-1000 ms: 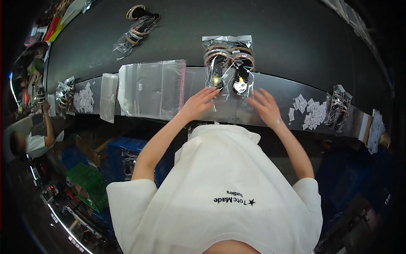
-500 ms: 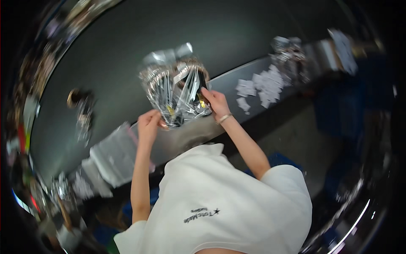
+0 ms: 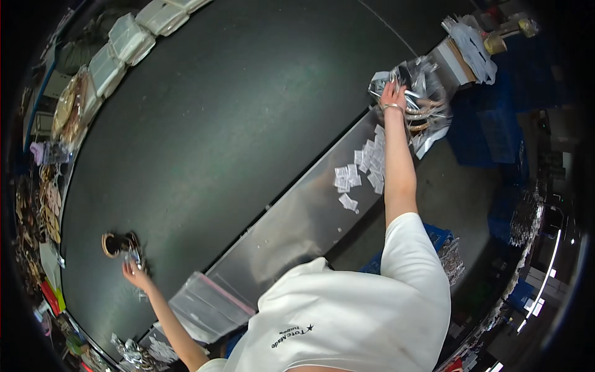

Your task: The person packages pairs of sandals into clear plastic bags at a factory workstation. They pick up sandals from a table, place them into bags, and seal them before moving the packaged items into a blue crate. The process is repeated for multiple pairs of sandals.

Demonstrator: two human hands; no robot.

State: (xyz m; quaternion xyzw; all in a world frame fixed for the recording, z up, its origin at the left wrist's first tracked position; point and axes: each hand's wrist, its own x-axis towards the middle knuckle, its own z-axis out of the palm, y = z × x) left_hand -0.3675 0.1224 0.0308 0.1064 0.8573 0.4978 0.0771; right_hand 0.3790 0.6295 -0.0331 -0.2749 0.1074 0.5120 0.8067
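On the dark belt at the far left lies a small dark item with a gold rim (image 3: 112, 244), partly in clear plastic. My left hand (image 3: 135, 273) reaches to its near side, fingers apart at the plastic. At the upper right, my right hand (image 3: 393, 96) is on a clear plastic bag (image 3: 379, 79) with a dark thing inside, its fingers bent over it. Under and beside that hand are more clear-wrapped things with ribbed gold bands (image 3: 424, 111); their exact kind is hard to make out through the glare.
Small white packets (image 3: 346, 178) are scattered on the metal ledge (image 3: 291, 217). Flat clear bags (image 3: 207, 310) lie on its near left part. White-wrapped packages (image 3: 130, 38) line the belt's far edge. Blue crates (image 3: 477, 130) stand at the right.
My hands have parted. The wrapped gold-banded package, held between them in front of me, has gone to the upper right with my right hand; my left hand has reached out left. The view has turned.
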